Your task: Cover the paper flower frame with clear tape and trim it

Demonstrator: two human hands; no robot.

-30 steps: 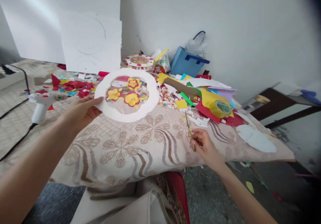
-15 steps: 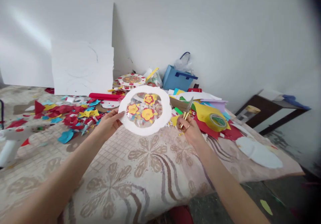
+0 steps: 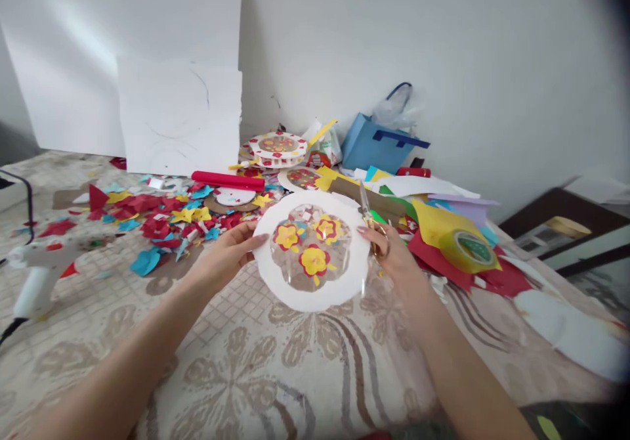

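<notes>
L hand (image 3: 224,256) left of white ring (image 3: 310,301), R hand (image 3: 392,248) right of it; both bare, forearms (image 3: 147,335) slim, bare.

White ring (image 3: 305,300) (three red-and-yellow flowers (image 3: 314,260) on its clear middle (image 3: 338,256)) held tilted, gold-handled scissors (image 3: 365,210) beside it.

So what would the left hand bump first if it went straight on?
The left hand would meet the white ring first, which it is holding. Depth beyond that is unclear.

Flower-patterned, cloth-covered table (image 3: 231,397), white glue gun (image 3: 35,289), colourful paper scraps (image 3: 152,209), blue container (image 3: 371,148), rounded white piece (image 3: 571,328)
</notes>
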